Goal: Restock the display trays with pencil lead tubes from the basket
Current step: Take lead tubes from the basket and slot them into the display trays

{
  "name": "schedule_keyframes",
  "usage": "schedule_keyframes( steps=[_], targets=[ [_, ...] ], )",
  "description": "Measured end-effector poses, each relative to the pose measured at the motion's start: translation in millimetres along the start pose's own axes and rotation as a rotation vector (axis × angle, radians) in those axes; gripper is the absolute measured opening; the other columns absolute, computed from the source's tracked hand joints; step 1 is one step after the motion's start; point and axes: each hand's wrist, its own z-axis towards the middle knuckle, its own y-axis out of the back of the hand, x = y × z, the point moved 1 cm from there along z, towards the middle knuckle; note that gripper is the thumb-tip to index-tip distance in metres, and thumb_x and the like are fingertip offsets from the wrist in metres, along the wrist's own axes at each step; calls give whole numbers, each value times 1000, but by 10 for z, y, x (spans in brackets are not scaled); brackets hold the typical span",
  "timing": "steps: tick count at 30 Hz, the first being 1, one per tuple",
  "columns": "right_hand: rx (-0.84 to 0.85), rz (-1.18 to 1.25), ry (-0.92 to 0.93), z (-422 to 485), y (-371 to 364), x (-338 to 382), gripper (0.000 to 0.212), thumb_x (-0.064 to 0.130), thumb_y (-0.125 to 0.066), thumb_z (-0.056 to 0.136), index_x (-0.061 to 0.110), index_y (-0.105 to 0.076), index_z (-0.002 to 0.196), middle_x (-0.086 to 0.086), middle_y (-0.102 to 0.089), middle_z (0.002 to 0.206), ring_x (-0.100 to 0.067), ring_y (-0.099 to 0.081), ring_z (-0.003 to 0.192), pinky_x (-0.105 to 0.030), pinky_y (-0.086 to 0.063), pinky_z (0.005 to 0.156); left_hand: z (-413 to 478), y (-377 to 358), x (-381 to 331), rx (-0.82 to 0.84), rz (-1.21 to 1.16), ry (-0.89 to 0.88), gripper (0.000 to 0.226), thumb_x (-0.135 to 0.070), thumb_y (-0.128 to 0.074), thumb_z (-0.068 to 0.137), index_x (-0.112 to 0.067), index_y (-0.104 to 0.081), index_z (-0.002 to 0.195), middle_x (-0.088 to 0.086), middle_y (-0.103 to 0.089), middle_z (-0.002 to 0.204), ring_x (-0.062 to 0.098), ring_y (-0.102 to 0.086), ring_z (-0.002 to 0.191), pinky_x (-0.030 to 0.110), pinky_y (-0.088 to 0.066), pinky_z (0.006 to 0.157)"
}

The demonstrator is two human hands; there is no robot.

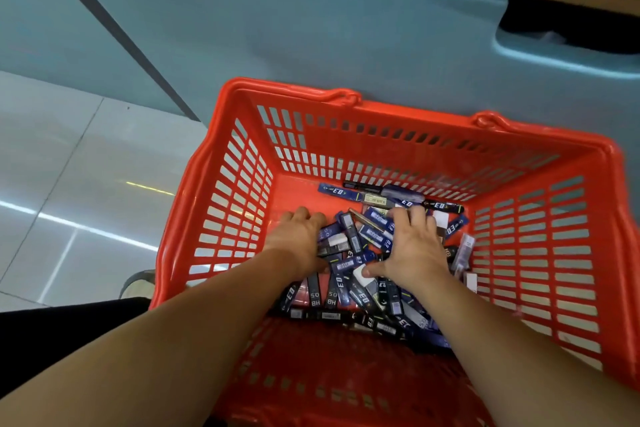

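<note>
The red basket (pixel 284 85) sits on the floor against a teal cabinet (pixel 311 21). The lead tubes (pixel 374 236) lie heaped in its bottom (mostly blue). My left hand (pixel 298 236) and right hand (pixel 415 246) press into the heap, fingers bent; whether either grips any, I cannot tell.

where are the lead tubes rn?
Head view: the lead tubes are heaped on the floor of the red basket, centre to right, with the left hand at the heap's left edge and the right hand resting on top.
</note>
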Motion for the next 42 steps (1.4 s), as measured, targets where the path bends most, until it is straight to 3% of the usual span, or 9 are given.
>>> schedule_keyframes(
  steps=[3,9,17,19,24,28,31,34,42],
  targets=[
    [15,18,-21,39,9,12,116,62,-94,52,27,-33,144,3,-30,131,-22,-33,126,-41,-45,104,12,26,-8,1,-6,19,88,-53,-82,79,-23,-36,149,4,-46,139,28,-45,131,46,-43,112],
    [55,173,-109,73,44,-43,96,52,-95,60,25,-42,135,2,-35,130,-24,-44,126,-43,-47,102,9,38,-24,-30,-181,101,45,-44,-68,95,-22,-49,129,-2,-61,105,19,-64,92,34,-54,76],
    [171,290,-175,112,98,-27,91,40,-90,76,15,-42,150,-7,-54,146,-29,-54,130,-38,-48,102,-40,127,-10,16,-340,142,33,-37,-60,100,-16,-53,126,-1,-61,98,18,-64,89,31,-53,72],
    [231,232,-175,133,121,0,85,41,-87,79,13,-44,147,-7,-56,140,-29,-56,126,-35,-50,99,-99,161,29,-4,-374,137,36,-37,-59,101,-14,-53,127,1,-61,103,19,-63,92,32,-53,74],
    [253,157,-218,128,197,125,39,20,-72,84,15,-53,118,0,-54,96,-22,-58,94,-29,-47,69,-281,175,100,14,-455,140,41,-47,-58,100,-16,-51,127,5,-62,110,22,-65,95,32,-52,74],
    [204,134,-211,79,137,190,53,22,-69,84,14,-48,131,-4,-56,111,-26,-60,108,-31,-50,77,-353,175,83,8,-565,141,38,-45,-59,100,-17,-50,124,4,-63,109,22,-67,95,33,-55,76],
    [192,242,-197,61,197,177,45,24,-64,83,19,-53,126,-1,-64,97,-21,-64,89,-28,-49,67,-369,207,51,49,-731,128,35,-44,-62,98,-19,-51,120,8,-70,101,25,-76,80,41,-64,68],
    [170,385,-210,21,304,140,48,24,-57,80,23,-55,127,1,-66,88,-21,-64,77,-27,-46,61,-435,256,-18,128,-867,104,27,-32,-59,103,-16,-48,121,14,-71,91,23,-76,63,37,-62,55],
    [119,480,-208,-278,443,16,29,13,-62,79,24,-63,106,-1,-71,87,-19,-70,71,-25,-51,51,-661,318,-89,146,-914,20,26,-29,-57,105,-17,-46,126,15,-69,84,24,-72,60,52,-64,66]
  ],
)
